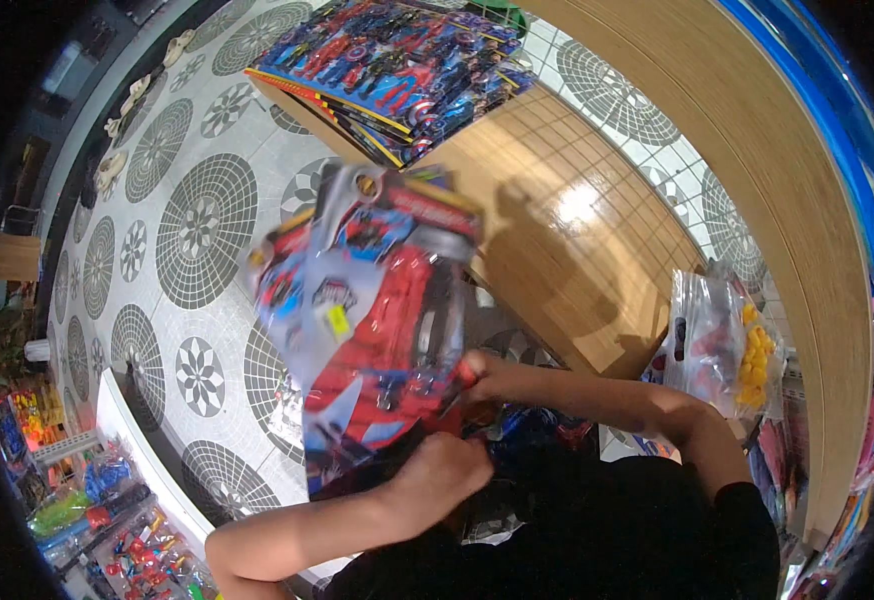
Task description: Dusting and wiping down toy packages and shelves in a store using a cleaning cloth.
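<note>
Much here is hard to read. The toy pack [372, 300] held up in front of the person is smeared by motion; I can make out a red figure under clear plastic on a blue and red card, little more. Its lower edge is lost behind the left hand [442, 470], which is curled into a fist on the bottom of the pack, fingers tucked out of sight. The right hand [479, 375] pinches the pack's right edge; only the thumb and knuckles show, with something small and red at the fingertips that I cannot identify. A dark shirt hides whatever lies below the two hands.

One pack is in hand. On the wooden worktop [567, 230] beyond it sits one fanned stack [397, 65] of similar carded figures; the cards overlap too much to count. One clear bag [722, 340] with yellow pieces hangs at the right, partly cut by the shelf edge. At lower left a rack of small toys [107, 510] blurs together on the patterned tile floor [197, 225].
</note>
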`<state>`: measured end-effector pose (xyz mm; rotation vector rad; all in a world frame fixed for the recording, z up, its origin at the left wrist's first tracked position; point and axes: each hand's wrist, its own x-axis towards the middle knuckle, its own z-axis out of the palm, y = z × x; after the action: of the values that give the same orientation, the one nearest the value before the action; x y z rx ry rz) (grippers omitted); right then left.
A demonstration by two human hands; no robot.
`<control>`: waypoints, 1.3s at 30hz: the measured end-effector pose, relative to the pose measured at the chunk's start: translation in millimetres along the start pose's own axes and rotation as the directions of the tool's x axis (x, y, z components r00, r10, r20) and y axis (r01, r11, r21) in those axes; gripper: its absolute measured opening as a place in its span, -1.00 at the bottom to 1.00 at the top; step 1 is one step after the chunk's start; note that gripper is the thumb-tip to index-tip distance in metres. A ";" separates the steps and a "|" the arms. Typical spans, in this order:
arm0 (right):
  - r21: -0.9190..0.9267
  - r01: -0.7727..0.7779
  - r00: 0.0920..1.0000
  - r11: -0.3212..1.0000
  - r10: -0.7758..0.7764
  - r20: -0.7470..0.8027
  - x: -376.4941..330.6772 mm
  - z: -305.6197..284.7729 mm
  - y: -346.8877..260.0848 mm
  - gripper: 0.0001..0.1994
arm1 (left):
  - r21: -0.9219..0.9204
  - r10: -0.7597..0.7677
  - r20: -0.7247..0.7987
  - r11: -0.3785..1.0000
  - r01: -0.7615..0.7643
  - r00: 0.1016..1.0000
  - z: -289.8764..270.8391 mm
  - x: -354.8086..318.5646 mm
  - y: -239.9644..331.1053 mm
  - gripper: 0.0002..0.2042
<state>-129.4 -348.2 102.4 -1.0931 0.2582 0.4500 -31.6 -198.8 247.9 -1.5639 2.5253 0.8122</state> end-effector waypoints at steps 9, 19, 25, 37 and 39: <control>-0.433 -0.175 0.984 0.884 0.154 -0.084 20.7 19.0 14.0 -0.65 | -0.256 -0.091 0.153 0.958 0.128 0.984 77.1 -8.1 -21.7 -0.78; -0.489 -0.157 0.344 0.858 -0.417 -0.841 -79.2 -93.2 -118.4 -0.57 | -0.305 -0.176 0.015 0.937 0.172 0.984 95.4 2.3 -37.0 -0.76; -0.618 -0.550 -0.002 0.563 -0.740 -0.672 -71.0 -227.8 -84.8 -0.61 | -0.349 -0.049 -0.017 0.936 0.040 0.999 69.5 8.0 -32.9 -0.80; -0.969 -0.040 0.715 0.242 -0.671 -0.197 -99.1 -133.5 -40.1 -0.57 | -0.347 -0.187 -0.364 0.937 0.054 0.913 -19.7 60.8 -96.1 -0.34; -0.780 -0.425 0.531 0.459 -0.571 -0.626 -145.5 -151.6 -21.5 -0.56 | -0.278 -0.180 -0.363 0.957 0.078 0.914 -9.3 68.0 -106.5 -0.32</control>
<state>-244.8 -524.9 113.0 -2.4185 0.9328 -0.2100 28.0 -295.3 191.6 -2.1439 2.6089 0.9275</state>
